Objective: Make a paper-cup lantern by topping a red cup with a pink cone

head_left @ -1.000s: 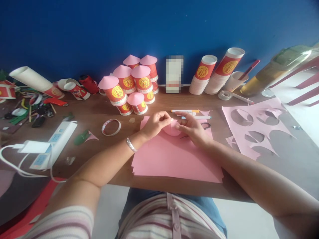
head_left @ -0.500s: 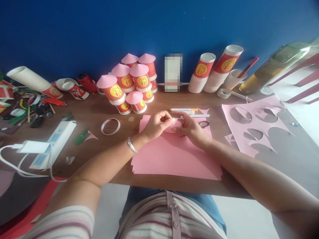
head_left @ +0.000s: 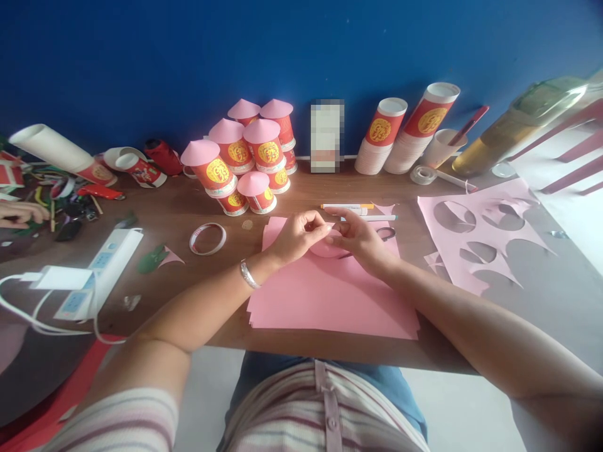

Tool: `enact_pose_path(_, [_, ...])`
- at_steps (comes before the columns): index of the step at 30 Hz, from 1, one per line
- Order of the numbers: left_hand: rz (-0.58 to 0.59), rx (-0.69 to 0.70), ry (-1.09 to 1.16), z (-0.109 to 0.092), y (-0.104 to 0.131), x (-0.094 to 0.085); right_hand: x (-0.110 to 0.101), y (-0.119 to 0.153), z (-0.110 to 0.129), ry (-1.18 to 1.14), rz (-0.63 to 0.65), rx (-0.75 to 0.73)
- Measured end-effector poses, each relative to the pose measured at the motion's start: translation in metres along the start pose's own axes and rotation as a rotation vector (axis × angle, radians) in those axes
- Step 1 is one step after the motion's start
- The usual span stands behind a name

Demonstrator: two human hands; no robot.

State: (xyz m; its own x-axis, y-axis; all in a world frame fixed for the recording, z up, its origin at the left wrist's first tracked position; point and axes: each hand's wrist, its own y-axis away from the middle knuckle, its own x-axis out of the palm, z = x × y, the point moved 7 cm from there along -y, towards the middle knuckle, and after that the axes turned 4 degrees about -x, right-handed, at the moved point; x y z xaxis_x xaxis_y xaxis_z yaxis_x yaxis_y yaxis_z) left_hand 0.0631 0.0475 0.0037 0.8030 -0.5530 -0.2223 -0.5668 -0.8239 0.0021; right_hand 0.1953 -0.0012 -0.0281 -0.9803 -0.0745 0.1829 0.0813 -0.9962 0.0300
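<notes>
My left hand [head_left: 304, 235], with a silver bangle at the wrist, has thumb and forefinger pinched together. Its fingertips meet those of my right hand [head_left: 358, 242]; whatever the left pinches is too small or hidden to make out. A small rounded pink paper piece [head_left: 326, 249] shows just below the fingertips, its edge against my right thumb and fingers. Both hands are above a stack of pink paper sheets [head_left: 330, 301]. Dark-handled scissors [head_left: 387, 233] lie partly hidden behind my right hand. Several markers [head_left: 346, 206] rest beyond the sheets.
Red paper cups with pink cone tops [head_left: 261, 141] stand at the back. Stacked cups [head_left: 381, 132] are right of a pixelated upright object [head_left: 326, 135]. Cut-out pink paper [head_left: 452, 245] lies right. A tape roll [head_left: 208, 239] and power strip [head_left: 101, 270] are left; another person's hand [head_left: 21, 215] is far left.
My fingertips have come closer together, and the pink piece sits slightly lower between my hands. Another person's hand has appeared at the far left.
</notes>
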Motion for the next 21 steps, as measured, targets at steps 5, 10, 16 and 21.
enact_pose_path(5, [0.027, -0.084, 0.146, 0.008, -0.001, 0.0, -0.003, -0.001, 0.0, -0.027, -0.012, -0.026])
enact_pose_path(10, [0.092, -0.17, 0.308, 0.018, 0.001, -0.002, -0.014, 0.0, 0.002, -0.097, -0.14, -0.038])
enact_pose_path(16, [0.136, -0.14, 0.223, 0.018, 0.002, -0.005, -0.011, 0.001, 0.01, -0.137, -0.12, -0.015])
enact_pose_path(21, [0.144, -0.154, 0.237, 0.019, 0.0, -0.007, -0.013, 0.0, 0.006, -0.153, -0.136, 0.024])
